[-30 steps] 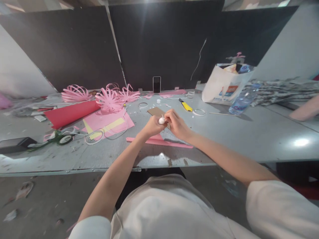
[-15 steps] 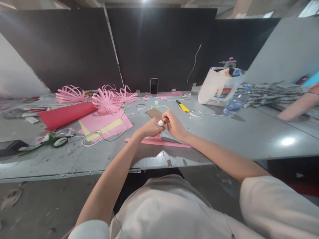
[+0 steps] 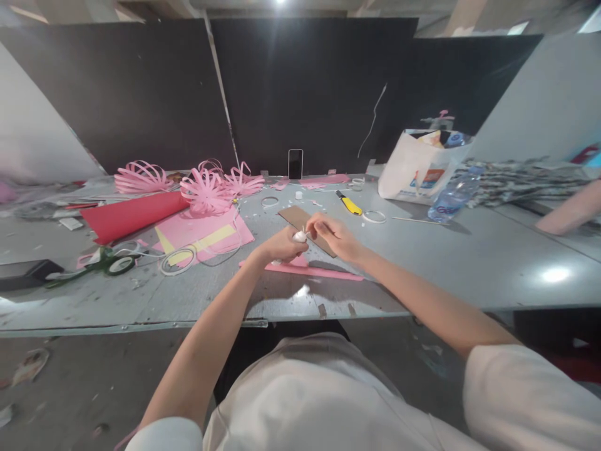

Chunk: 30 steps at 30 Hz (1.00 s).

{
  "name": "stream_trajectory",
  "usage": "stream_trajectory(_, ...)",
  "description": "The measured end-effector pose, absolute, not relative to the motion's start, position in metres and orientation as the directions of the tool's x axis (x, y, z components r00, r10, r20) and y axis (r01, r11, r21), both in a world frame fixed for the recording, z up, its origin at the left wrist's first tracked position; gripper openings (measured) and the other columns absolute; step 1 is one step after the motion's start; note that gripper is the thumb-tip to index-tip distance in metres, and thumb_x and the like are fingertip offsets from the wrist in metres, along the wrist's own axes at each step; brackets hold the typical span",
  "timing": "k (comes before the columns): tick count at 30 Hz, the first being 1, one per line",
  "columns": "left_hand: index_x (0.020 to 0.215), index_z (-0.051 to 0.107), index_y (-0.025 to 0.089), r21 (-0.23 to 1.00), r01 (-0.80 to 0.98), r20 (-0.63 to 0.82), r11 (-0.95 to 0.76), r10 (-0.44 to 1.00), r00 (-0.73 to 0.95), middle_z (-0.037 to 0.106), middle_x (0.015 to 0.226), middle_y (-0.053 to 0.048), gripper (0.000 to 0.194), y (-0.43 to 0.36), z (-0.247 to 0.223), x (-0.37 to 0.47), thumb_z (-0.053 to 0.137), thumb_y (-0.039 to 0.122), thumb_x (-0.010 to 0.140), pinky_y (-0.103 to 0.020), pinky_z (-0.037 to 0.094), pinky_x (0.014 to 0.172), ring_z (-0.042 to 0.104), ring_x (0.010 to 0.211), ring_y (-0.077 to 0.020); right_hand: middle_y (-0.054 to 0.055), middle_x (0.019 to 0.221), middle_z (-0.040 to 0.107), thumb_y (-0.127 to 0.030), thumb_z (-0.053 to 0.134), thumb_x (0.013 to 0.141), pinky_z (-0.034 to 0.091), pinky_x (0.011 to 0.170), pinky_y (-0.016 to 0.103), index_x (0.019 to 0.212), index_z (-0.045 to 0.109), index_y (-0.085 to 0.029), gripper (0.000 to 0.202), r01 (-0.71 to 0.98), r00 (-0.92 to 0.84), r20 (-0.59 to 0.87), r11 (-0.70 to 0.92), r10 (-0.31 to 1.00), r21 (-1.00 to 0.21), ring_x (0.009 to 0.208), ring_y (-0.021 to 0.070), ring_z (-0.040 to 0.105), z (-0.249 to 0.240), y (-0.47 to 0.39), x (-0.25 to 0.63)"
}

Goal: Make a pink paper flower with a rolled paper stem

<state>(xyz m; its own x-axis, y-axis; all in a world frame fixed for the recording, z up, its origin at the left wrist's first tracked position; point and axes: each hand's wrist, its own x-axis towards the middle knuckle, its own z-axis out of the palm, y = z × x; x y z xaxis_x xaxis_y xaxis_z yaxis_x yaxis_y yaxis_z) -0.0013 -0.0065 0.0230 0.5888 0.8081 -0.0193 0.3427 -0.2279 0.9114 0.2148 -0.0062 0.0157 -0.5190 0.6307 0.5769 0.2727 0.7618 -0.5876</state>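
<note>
My left hand [image 3: 282, 244] is closed around a small white rounded thing [image 3: 299, 236] with a thin pale tip sticking up from it. Most of that thing is hidden in my fist, so its kind is unclear. Just to its right, my right hand [image 3: 335, 237] has its fingers curled together beside the tip. Whether they pinch anything is too small to make out. Under my right hand lies a brown cardboard strip [image 3: 297, 217], partly covered. A long pink paper strip [image 3: 328, 272] rests on the table below both hands.
Yellow utility knife [image 3: 350, 203] and white ring [image 3: 374, 217] lie beyond my right hand. Pink paper loops [image 3: 206, 191], a red sheet [image 3: 136, 216], wire coils [image 3: 177, 260] and green-handled scissors [image 3: 110, 262] are leftward. A phone [image 3: 295, 164] stands behind; a bag [image 3: 399, 169] and bottle [image 3: 453, 197] stand right.
My right fingers have drawn slightly away from the white thing, and its thin tip now shows. More of the cardboard is visible. The whole view has shifted slightly.
</note>
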Motion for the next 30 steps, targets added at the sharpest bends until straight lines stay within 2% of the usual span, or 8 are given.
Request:
stream_trajectory(3,0.059,0.045,0.023,0.903,0.346,-0.027,-0.255,0.771,0.636,0.048,0.046,0.003,0.027,-0.009,0.025,-0.002,0.065,0.027,0.078,-0.025,0.032,0.047,0.041,0.042,-0.0092,0.004,0.096,0.061,-0.058,0.050,0.113,0.044,0.075,0.036,0.106,0.058,-0.025,0.035,0.340,-0.628,0.590,0.861,0.508,-0.379,0.080,0.0213,0.054,0.019,-0.005,0.223)
stream_trajectory(6,0.058,0.046,0.022,0.887,0.370,-0.040,-0.276,0.753,0.657,0.049,0.047,0.002,0.026,-0.010,0.026,0.000,0.065,0.027,0.075,-0.024,0.029,0.047,0.040,0.042,-0.0090,0.006,0.098,0.063,-0.044,0.051,0.115,0.045,0.079,0.036,0.101,0.060,-0.024,0.026,0.338,-0.726,0.587,0.930,0.357,-0.146,0.085,0.0224,0.057,0.018,-0.003,0.225)
stream_trajectory(10,0.056,0.044,0.022,0.883,0.401,-0.102,-0.243,0.735,0.671,0.044,0.049,0.003,0.024,-0.011,0.027,0.000,0.063,0.023,0.069,-0.025,0.024,0.044,0.037,0.043,-0.0088,0.005,0.090,0.061,-0.030,0.046,0.118,0.044,0.082,0.036,0.093,0.060,-0.023,0.029,0.280,-0.770,0.587,0.959,0.251,-0.043,0.083,0.0212,0.057,0.024,-0.008,0.221)
stream_trajectory(12,0.056,0.044,0.023,0.876,0.414,-0.136,-0.247,0.698,0.703,0.043,0.049,0.003,0.025,-0.013,0.028,-0.002,0.065,0.025,0.070,-0.025,0.024,0.044,0.036,0.043,-0.0092,0.003,0.086,0.058,-0.032,0.046,0.118,0.042,0.078,0.034,0.091,0.058,-0.023,0.031,0.234,-0.790,0.554,0.964,0.262,-0.123,0.080,0.0194,0.054,0.030,-0.015,0.220)
stream_trajectory(15,0.060,0.045,0.022,0.872,0.414,-0.172,-0.260,0.630,0.757,0.044,0.051,0.003,0.025,-0.017,0.030,-0.004,0.066,0.027,0.072,-0.025,0.026,0.043,0.037,0.044,-0.0098,-0.001,0.081,0.050,-0.036,0.046,0.119,0.036,0.070,0.031,0.084,0.049,-0.023,0.037,0.160,-0.814,0.485,0.926,0.319,-0.342,0.072,0.0152,0.044,0.036,-0.024,0.220)
stream_trajectory(21,0.072,0.049,0.022,0.907,0.367,-0.183,-0.208,0.589,0.787,0.048,0.062,0.005,0.020,-0.025,0.034,-0.002,0.069,0.023,0.068,-0.022,0.030,0.044,0.039,0.049,-0.0087,-0.006,0.074,0.034,-0.047,0.051,0.116,0.024,0.061,0.030,0.078,0.041,-0.023,0.046,0.100,-0.796,0.362,0.696,0.484,-0.711,0.066,0.0119,0.028,0.028,-0.026,0.220)
stream_trajectory(24,0.071,0.049,0.021,0.914,0.355,-0.181,-0.196,0.585,0.790,0.049,0.063,0.004,0.022,-0.026,0.034,-0.001,0.071,0.023,0.067,-0.022,0.030,0.044,0.041,0.051,-0.0091,-0.006,0.074,0.035,-0.048,0.056,0.114,0.023,0.060,0.029,0.080,0.047,-0.022,0.044,0.018,-0.790,0.361,0.607,0.496,-0.795,0.065,0.0115,0.029,0.022,-0.022,0.219)
stream_trajectory(30,0.067,0.051,0.020,0.904,0.341,-0.136,-0.258,0.582,0.802,0.053,0.061,0.001,0.019,-0.024,0.030,0.000,0.070,0.025,0.068,-0.022,0.031,0.045,0.048,0.052,-0.0111,-0.004,0.075,0.042,-0.048,0.062,0.111,0.026,0.061,0.028,0.079,0.051,-0.021,0.044,-0.122,-0.764,0.412,0.517,0.496,-0.848,0.066,0.0115,0.033,0.015,-0.015,0.215)
